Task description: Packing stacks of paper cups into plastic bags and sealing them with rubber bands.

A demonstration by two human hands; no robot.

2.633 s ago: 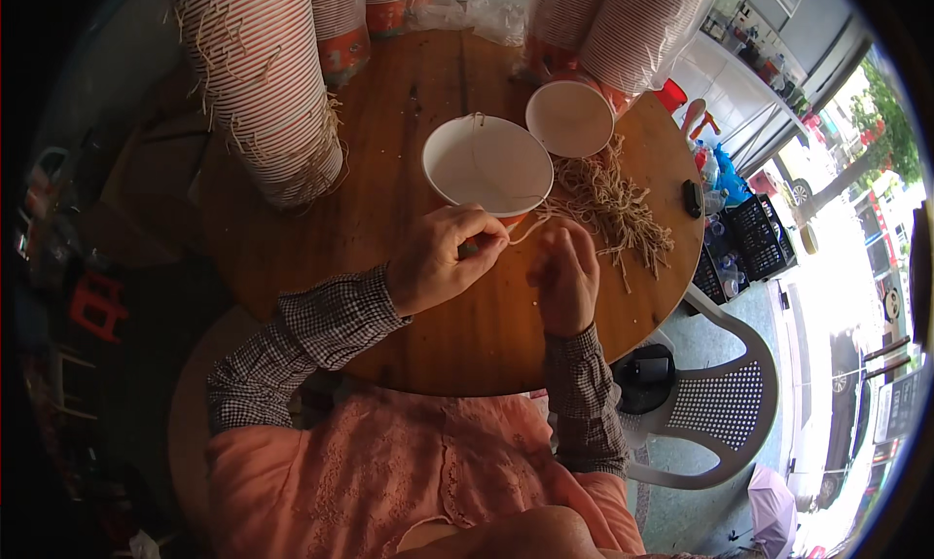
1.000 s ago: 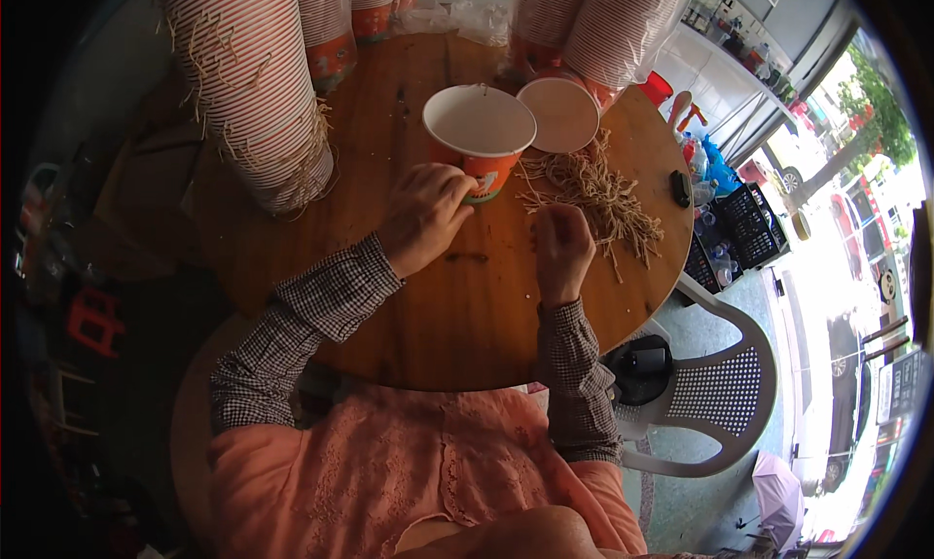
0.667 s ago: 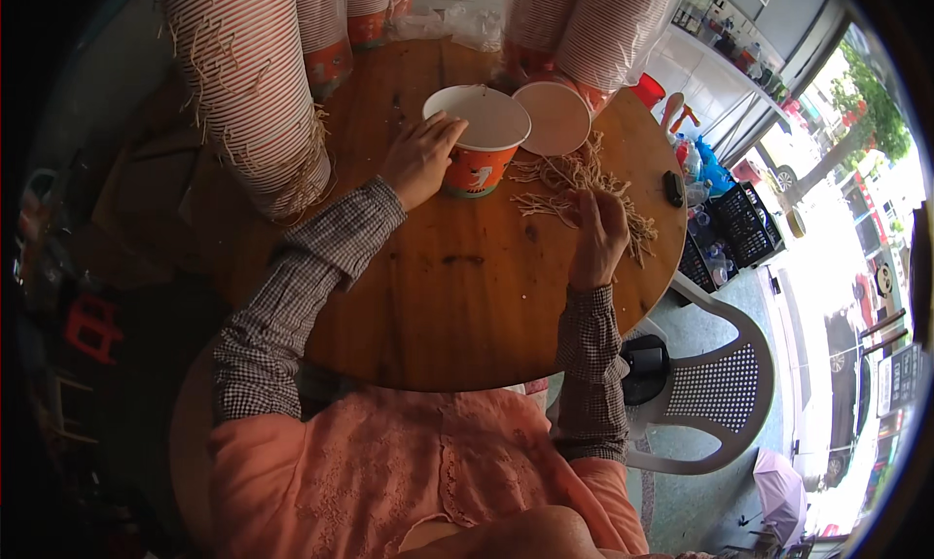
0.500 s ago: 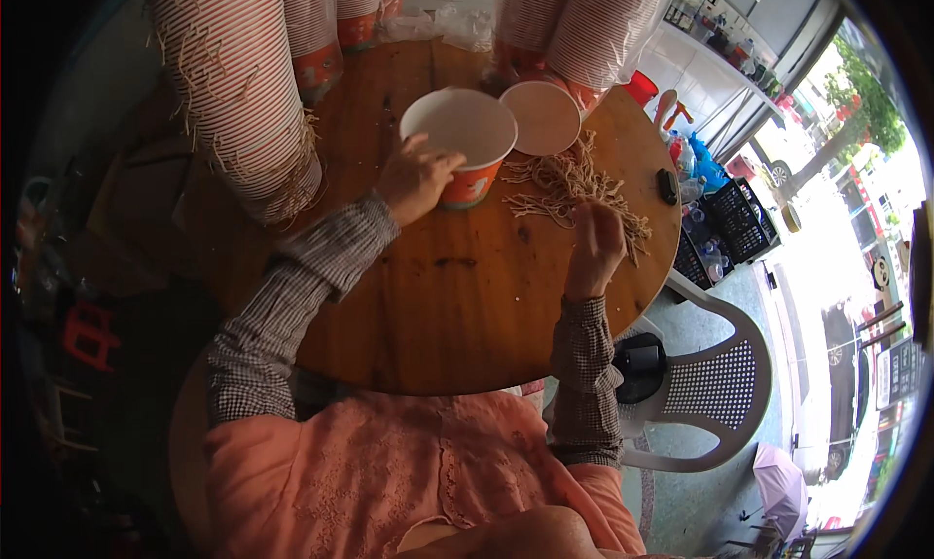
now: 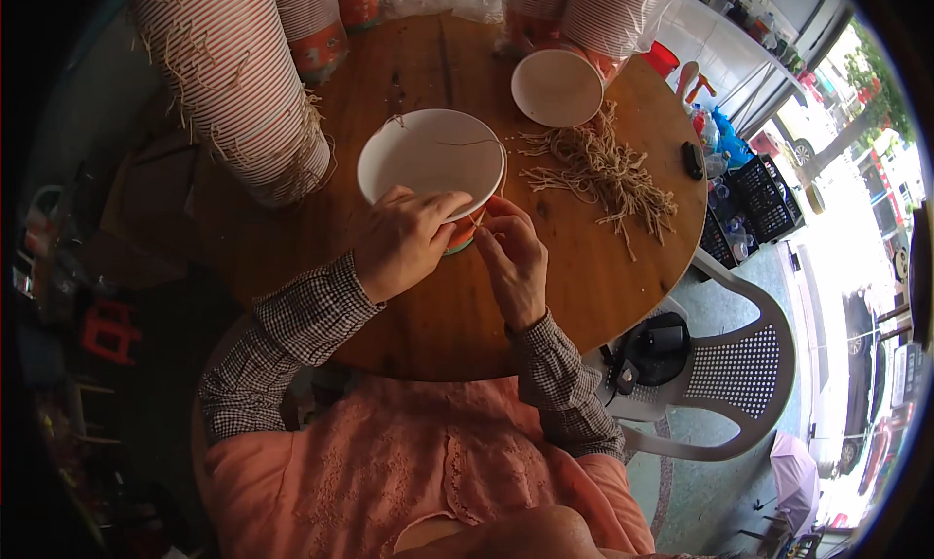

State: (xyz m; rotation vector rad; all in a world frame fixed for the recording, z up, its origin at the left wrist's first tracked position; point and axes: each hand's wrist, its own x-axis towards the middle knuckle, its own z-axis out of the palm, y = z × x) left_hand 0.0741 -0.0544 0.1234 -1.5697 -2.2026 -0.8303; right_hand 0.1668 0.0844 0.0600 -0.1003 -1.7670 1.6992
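An orange and white paper bucket [image 5: 418, 155] stands on the wooden table in front of me, its wide white mouth facing up. My left hand [image 5: 401, 243] is closed on its near rim, fingers bent over the edge. Against the bucket's near right side, my right hand [image 5: 516, 262] pinches a thin piece of tan string [image 5: 474, 220]. A thin strand also shows across the bucket's mouth near the far right rim. Right of the bucket lies a loose heap of tan strings [image 5: 618, 175], with another white-mouthed paper bucket [image 5: 557, 88] behind it.
A tall leaning stack of paper buckets [image 5: 233, 82], with strings hanging on it, stands at the left. More bagged stacks [image 5: 613, 14] line the table's back. A small black object [image 5: 692, 160] lies by the right edge. A grey plastic chair [image 5: 744, 374] holding a black bag [image 5: 654, 350] stands beyond.
My right hand has come from the string heap to the bucket's near side with a string. My left hand has shifted to the near rim. The bucket sits nearer and farther left in view.
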